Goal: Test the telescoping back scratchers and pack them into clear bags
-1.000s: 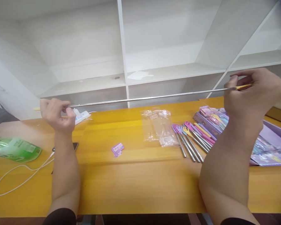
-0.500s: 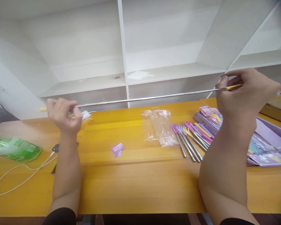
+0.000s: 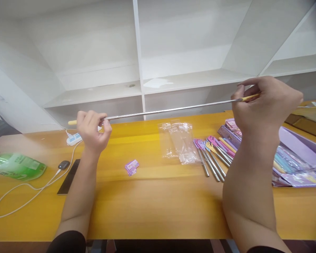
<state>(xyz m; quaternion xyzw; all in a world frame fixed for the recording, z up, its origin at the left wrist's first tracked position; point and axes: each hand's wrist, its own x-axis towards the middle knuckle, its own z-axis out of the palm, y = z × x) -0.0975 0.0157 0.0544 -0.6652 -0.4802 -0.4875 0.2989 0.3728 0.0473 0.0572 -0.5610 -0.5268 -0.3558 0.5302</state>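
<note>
Both hands hold a telescopic back scratcher (image 3: 171, 110) stretched out level above the table, its thin metal rod running between them. My left hand (image 3: 93, 130) is closed around its left part, and a yellow end sticks out past the fingers. My right hand (image 3: 265, 100) pinches the yellow piece at the other end; that tip is hidden in the palm. Beneath, several similar back scratchers (image 3: 213, 165) with pink, purple, blue and yellow claw heads lie side by side. Clear plastic sleeves (image 3: 177, 142) lie beside them, and small purple cards (image 3: 132, 167) rest nearer me.
A purple box (image 3: 300, 144) with wrapped items stands at the right. At the left are a green bottle (image 3: 17, 167), a white cable (image 3: 12, 210), a dark phone (image 3: 68, 179) and a white power strip (image 3: 74, 139). White shelves (image 3: 184, 79) rise behind the table.
My hands have come closer together, the left moving right and the right moving left. The rod between them is shorter. More of the phone and power strip shows.
</note>
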